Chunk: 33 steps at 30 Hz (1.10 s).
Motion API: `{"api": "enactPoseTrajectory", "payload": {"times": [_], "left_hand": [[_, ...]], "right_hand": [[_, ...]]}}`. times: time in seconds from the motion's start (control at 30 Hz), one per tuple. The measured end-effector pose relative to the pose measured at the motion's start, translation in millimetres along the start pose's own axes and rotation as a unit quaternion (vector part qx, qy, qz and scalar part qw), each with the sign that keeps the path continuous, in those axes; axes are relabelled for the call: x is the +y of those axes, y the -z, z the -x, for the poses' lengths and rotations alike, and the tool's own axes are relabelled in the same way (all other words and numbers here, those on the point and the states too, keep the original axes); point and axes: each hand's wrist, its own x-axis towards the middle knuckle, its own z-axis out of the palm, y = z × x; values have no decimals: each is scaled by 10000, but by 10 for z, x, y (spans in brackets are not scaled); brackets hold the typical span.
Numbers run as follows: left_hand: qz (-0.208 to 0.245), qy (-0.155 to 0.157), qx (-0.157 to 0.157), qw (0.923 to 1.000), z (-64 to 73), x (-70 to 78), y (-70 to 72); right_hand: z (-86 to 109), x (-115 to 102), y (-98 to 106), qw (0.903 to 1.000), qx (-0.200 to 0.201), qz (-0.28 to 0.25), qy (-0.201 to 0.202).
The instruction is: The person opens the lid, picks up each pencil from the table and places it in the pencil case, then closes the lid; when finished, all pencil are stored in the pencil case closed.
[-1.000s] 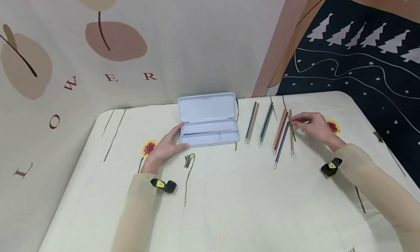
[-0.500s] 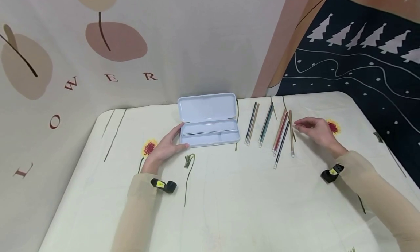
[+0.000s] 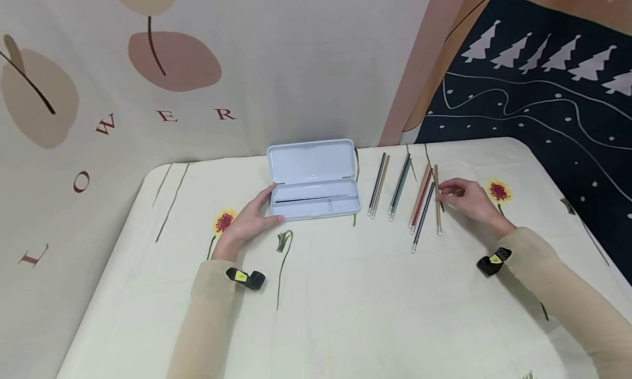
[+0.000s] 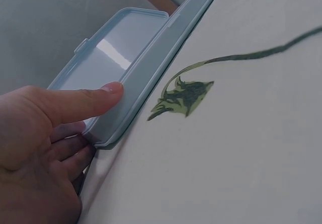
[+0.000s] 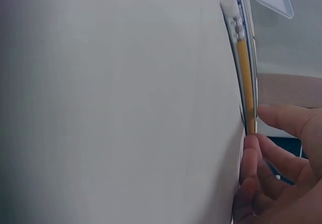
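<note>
A pale blue pencil case [image 3: 312, 159] lies with its lid raised at the back of the table. My left hand [image 3: 249, 221] holds its left end, thumb along the front wall and fingers around the corner, as the left wrist view shows. Several pencils with white eraser ends lie to the right of the case. My right hand [image 3: 466, 198] is at the rightmost one, a yellow-brown pencil [image 5: 245, 68], pinching it between thumb and fingertips. Dark blue [image 3: 423, 219] and red pencils [image 3: 421, 199] lie just left of it.
Teal pencils [image 3: 400, 187] and a dark-and-tan pair of pencils [image 3: 378, 185] lie between the case and the right-hand group. A white cloth [image 3: 345, 302] with printed flowers covers the table. Hanging fabric [image 3: 306, 61] rises behind the case.
My right hand drew back from the yellow-brown pencil half a second ago and has now returned to it, slightly lower along its length. My left hand and the case stay put.
</note>
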Motion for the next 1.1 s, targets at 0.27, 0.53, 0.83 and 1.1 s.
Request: {"api": "enactPoseTrajectory", "payload": {"times": [0.27, 0.53, 0.83, 1.1], "left_hand": [[-51, 104, -36, 9999, -5, -13, 11], [-40, 71, -14, 10000, -28, -36, 13], [15, 113, -53, 9999, -28, -33, 9], [-101, 166, -32, 9998, -3, 8, 4]], "right_hand": [[-45, -34, -67, 9998, 126, 65, -117], [-64, -36, -80, 9984, 531, 50, -162], [-69, -13, -55, 9974, 683, 94, -221], [-74, -28, -48, 9961, 808, -130, -337]]}}
